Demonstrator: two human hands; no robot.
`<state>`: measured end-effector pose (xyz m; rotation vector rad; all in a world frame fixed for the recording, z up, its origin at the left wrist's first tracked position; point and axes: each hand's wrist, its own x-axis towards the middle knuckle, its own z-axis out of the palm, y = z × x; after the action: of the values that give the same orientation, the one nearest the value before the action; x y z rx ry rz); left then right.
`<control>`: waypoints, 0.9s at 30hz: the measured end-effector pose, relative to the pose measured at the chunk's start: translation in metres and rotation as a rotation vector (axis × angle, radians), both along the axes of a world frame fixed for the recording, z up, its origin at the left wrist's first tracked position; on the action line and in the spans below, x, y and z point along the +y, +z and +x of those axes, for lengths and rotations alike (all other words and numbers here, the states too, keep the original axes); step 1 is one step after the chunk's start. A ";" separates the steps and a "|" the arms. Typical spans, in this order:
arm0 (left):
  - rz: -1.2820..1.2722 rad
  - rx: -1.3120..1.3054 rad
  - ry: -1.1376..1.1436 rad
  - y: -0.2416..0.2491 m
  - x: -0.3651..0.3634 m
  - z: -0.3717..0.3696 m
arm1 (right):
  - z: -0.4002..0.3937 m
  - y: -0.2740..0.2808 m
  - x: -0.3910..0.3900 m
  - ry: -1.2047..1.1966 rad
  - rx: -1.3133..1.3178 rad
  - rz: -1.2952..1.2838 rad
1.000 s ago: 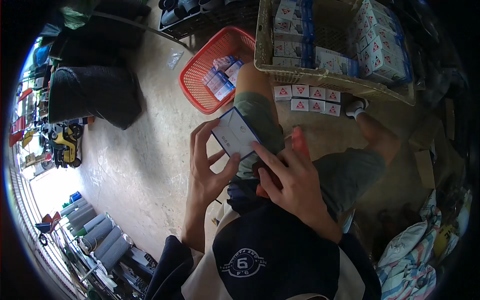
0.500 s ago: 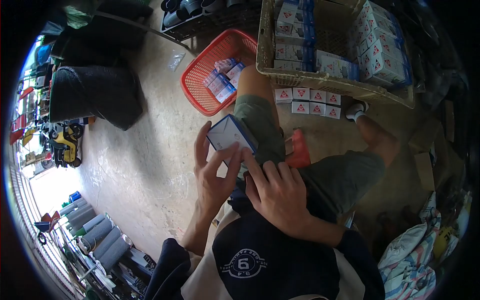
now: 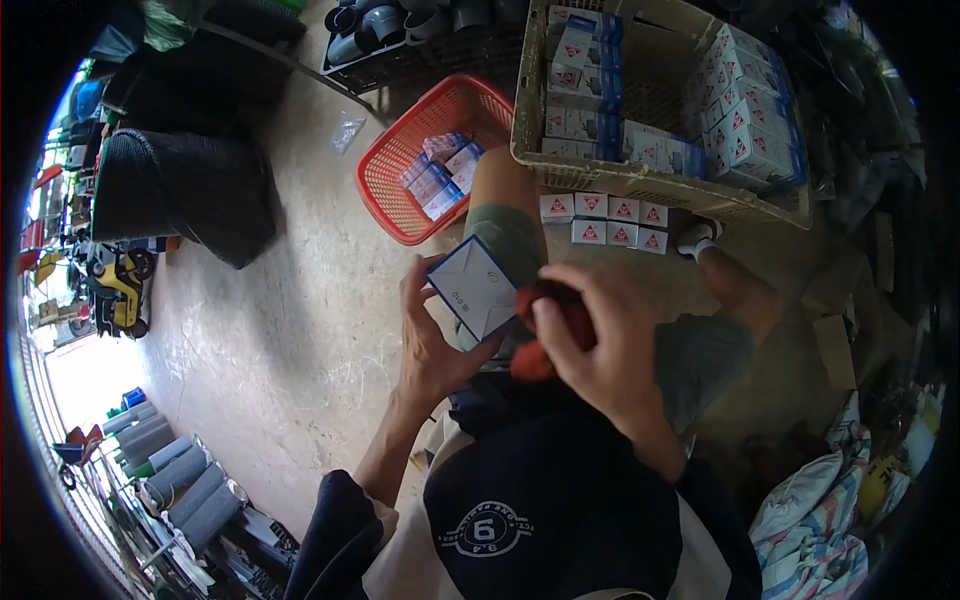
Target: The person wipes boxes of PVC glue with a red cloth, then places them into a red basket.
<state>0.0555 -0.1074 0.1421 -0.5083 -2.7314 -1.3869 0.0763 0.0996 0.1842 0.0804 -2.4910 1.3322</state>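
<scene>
My left hand (image 3: 428, 335) grips a small white carton (image 3: 474, 285) with blue edges, fingers and thumb at its sides. Its folded flap end faces up, with short printed marks on it. At the carton's right edge, my right hand (image 3: 615, 345) is closed around a red cloth (image 3: 540, 335), smeared by motion. Part of the cloth is dark and hidden in the palm. Beyond the carton, a red plastic basket (image 3: 378, 205) holds several blue-and-white boxes (image 3: 433, 186).
A large beige crate (image 3: 660, 180) with stacked boxes stands front right. White boxes (image 3: 605, 220) with red triangles sit on the floor before it. A black crate of grey pipe fittings (image 3: 385, 25) is at the top. Mesh rolls (image 3: 190, 475) lie lower left, a striped sack (image 3: 810, 510) lower right.
My right hand has moved off the carton's face and now holds the red cloth, which lay by my leg. The carton has turned slightly, showing more of its end.
</scene>
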 end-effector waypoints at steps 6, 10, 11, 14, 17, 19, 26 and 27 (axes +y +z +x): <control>-0.102 -0.045 -0.071 0.004 0.007 -0.003 | -0.041 -0.015 -0.040 -0.012 0.094 0.370; -0.042 -0.087 -0.060 0.003 0.001 -0.014 | -0.062 -0.023 -0.051 -0.022 0.147 0.397; 0.000 -0.119 -0.041 0.003 -0.001 -0.018 | -0.058 -0.020 -0.050 0.017 0.129 0.374; 0.025 -0.234 0.022 0.004 -0.002 -0.023 | -0.037 -0.013 -0.047 0.087 0.076 0.323; -0.009 -0.191 0.013 -0.007 0.003 -0.017 | -0.043 -0.011 -0.045 0.049 0.062 0.298; -0.058 -0.052 -0.095 -0.001 0.006 -0.016 | -0.070 -0.023 -0.049 0.022 0.110 0.239; 0.102 -0.196 -0.051 -0.020 -0.002 -0.014 | -0.032 -0.017 -0.039 0.358 0.151 0.221; 0.145 -0.189 -0.064 -0.031 -0.003 -0.013 | -0.035 -0.017 -0.038 0.335 0.155 0.208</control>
<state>0.0422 -0.1107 0.1106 -0.4833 -2.7477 -1.7170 0.0416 0.0618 0.1669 0.6479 -2.5491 1.1248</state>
